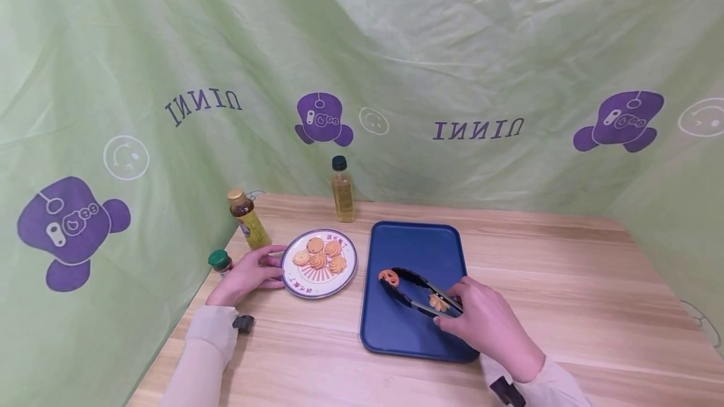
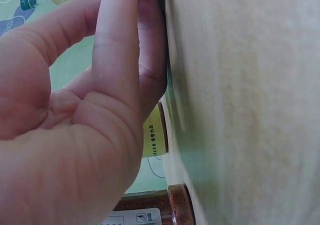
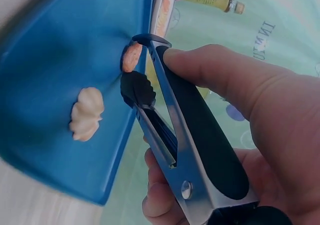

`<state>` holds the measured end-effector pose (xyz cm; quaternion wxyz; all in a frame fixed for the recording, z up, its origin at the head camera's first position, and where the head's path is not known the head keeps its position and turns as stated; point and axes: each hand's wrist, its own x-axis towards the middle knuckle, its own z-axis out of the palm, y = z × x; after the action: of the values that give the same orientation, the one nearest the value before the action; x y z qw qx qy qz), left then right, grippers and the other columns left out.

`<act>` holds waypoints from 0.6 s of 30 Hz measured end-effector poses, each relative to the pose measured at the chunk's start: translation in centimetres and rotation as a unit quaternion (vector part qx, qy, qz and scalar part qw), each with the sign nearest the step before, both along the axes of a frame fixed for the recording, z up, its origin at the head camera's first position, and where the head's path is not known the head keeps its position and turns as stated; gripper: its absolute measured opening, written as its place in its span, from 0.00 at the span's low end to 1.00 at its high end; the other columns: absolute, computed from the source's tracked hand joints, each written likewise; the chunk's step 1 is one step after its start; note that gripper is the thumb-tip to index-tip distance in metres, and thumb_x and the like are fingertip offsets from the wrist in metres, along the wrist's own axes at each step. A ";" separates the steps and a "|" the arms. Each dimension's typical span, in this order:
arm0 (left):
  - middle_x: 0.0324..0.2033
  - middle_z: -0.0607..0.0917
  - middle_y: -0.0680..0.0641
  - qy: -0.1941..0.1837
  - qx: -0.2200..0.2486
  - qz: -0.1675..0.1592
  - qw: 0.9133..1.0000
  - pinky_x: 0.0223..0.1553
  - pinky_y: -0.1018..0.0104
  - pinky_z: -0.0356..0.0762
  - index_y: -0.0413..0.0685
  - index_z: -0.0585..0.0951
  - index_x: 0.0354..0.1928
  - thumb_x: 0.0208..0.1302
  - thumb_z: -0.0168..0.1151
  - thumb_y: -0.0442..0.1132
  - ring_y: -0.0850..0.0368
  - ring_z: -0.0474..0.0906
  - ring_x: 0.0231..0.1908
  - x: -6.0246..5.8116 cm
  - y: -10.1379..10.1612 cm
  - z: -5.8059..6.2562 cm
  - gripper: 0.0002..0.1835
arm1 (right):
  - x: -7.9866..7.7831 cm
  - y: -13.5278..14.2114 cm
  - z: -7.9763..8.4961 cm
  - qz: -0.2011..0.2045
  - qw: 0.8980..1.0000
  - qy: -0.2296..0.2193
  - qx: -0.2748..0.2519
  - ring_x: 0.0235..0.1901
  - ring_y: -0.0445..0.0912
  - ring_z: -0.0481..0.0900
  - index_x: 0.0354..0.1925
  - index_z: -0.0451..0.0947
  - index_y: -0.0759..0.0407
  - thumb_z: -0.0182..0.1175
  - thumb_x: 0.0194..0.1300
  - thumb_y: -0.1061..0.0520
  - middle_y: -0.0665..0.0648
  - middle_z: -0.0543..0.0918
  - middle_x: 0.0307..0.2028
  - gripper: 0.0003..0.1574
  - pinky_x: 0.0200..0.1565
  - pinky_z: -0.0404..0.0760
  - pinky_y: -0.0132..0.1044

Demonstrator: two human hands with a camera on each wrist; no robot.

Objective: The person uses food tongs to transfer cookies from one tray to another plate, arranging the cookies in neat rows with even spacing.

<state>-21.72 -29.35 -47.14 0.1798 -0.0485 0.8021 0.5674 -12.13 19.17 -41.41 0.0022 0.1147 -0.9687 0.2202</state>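
My left hand (image 1: 257, 274) holds the left rim of a white plate (image 1: 291, 284) with a blue edge, fingers bent around it. Several round and swirled cookies (image 1: 318, 260) lie on that plate. In my right hand (image 1: 489, 319) I grip black-and-steel tongs (image 3: 172, 135) over a blue tray (image 1: 418, 244). The tong tips stand on either side of a pretzel-shaped cookie (image 1: 388, 277) at the tray's left part; whether both touch it, I cannot tell. A pale flower-shaped cookie (image 3: 87, 114) lies on the tray, partly behind the tongs in the head view.
Left of the plate stand a gold-capped bottle (image 1: 251, 222) with a yellow label and a green-capped jar (image 1: 220, 260), partly behind my left hand. An oil bottle (image 1: 343, 193) stands behind the plate. A green printed curtain (image 1: 407, 80) surrounds the wooden table (image 1: 565, 269).
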 end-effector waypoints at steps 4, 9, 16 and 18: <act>0.61 0.79 0.32 0.000 0.004 0.000 1.000 0.51 0.58 0.99 0.41 0.63 0.87 0.77 0.65 0.25 0.52 0.92 0.45 0.0 0.1 0.0 0.40 | -0.5 -0.9 0.4 -0.001 1.000 -0.018 -0.006 0.29 0.43 0.74 0.47 0.91 0.63 0.87 0.54 0.46 0.52 0.83 0.36 0.30 0.30 0.77 0.39; 0.61 0.79 0.31 0.000 0.009 -0.001 1.000 0.52 0.58 0.98 0.40 0.63 0.87 0.77 0.65 0.25 0.52 0.91 0.45 -0.1 0.2 -0.1 0.40 | -0.8 -2.4 1.3 0.008 1.000 -0.018 -0.019 0.28 0.43 0.70 0.46 0.91 0.62 0.87 0.55 0.47 0.50 0.79 0.34 0.28 0.28 0.72 0.36; 0.61 0.79 0.31 0.001 0.008 0.002 1.000 0.51 0.58 0.99 0.40 0.63 0.87 0.77 0.65 0.24 0.52 0.91 0.44 0.0 0.2 -0.1 0.40 | -1.3 -5.6 1.7 0.035 0.999 0.006 -0.030 0.30 0.41 0.74 0.44 0.92 0.61 0.88 0.53 0.48 0.49 0.82 0.34 0.26 0.31 0.80 0.38; 0.61 0.79 0.31 0.001 0.007 0.001 1.000 0.51 0.58 0.99 0.39 0.63 0.87 0.77 0.65 0.24 0.52 0.91 0.44 0.0 0.1 -0.1 0.40 | -1.4 -6.8 1.6 0.041 0.999 0.005 -0.036 0.30 0.42 0.75 0.44 0.92 0.62 0.88 0.53 0.48 0.50 0.83 0.34 0.26 0.31 0.82 0.39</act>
<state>-21.68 -29.27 -47.25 0.1788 -0.0474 0.7982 0.5733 -13.50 12.38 -39.80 0.0020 0.1551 -0.9547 0.2541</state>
